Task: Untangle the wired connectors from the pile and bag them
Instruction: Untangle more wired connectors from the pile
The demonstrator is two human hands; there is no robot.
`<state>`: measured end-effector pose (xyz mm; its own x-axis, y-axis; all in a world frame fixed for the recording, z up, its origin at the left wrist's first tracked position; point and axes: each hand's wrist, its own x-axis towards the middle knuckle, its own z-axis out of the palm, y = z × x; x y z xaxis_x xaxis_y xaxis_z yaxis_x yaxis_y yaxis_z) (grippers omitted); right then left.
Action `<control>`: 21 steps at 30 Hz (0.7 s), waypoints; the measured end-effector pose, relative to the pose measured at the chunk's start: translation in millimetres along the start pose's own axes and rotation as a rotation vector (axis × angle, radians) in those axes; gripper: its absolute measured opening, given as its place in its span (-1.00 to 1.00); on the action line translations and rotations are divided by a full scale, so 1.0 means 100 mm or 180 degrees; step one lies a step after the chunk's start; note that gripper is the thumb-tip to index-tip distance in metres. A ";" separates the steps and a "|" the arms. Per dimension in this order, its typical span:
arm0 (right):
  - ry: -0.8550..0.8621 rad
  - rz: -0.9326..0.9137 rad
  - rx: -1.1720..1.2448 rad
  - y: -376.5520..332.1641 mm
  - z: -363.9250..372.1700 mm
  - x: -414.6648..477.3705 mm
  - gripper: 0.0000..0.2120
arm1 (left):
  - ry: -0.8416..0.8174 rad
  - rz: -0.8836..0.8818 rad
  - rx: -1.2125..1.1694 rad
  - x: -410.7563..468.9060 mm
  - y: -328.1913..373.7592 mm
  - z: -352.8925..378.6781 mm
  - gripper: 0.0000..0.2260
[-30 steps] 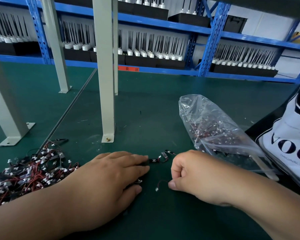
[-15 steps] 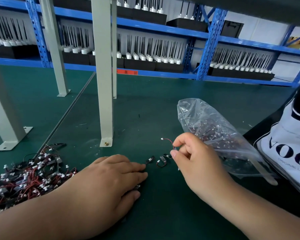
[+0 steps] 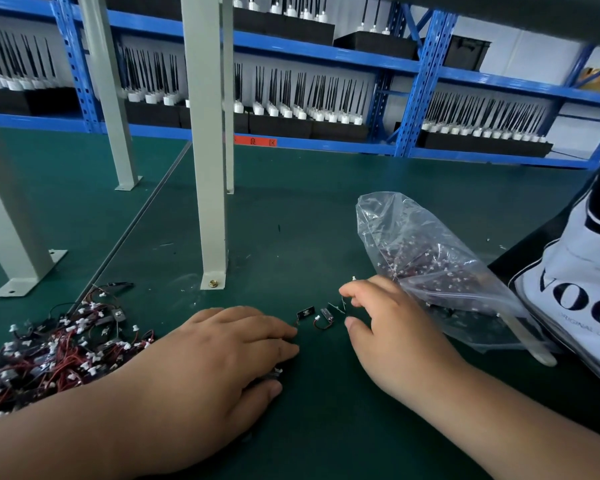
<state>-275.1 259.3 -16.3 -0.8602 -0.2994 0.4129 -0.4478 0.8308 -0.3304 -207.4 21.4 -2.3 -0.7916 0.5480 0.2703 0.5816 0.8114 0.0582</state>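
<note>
A tangled pile of red-and-black wired connectors with white plugs lies at the left on the green mat. My left hand rests flat beside it, fingers straight, pressing on a few connectors that peek out under the thumb. Two loose small pieces lie between my hands. My right hand hovers over them with thumb and forefinger apart. A thin blurred wire shows just under its forefinger. The clear plastic bag, holding several connectors, lies right behind that hand.
A grey metal post is bolted to the mat just beyond my hands, with more posts to the left. White printed fabric lies at the right edge. Blue shelves with antenna trays stand behind the bench.
My right hand lifted a red-wired connector off the mat in a pinch, carried it toward the bag, and its thumb and forefinger have now spread. My left hand stayed flat in place.
</note>
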 end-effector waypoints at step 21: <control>-0.0172 0.0140 -0.0191 -0.09 -0.03 -0.01 -0.63 | -0.0086 0.0439 -0.0285 0.00 -0.02 0.00 -0.73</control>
<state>-269.9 253.8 -11.4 -0.8913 -0.2855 0.3523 -0.3952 0.8699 -0.2951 -208.5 20.2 -2.2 -0.7071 0.6593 0.2558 0.6986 0.7074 0.1079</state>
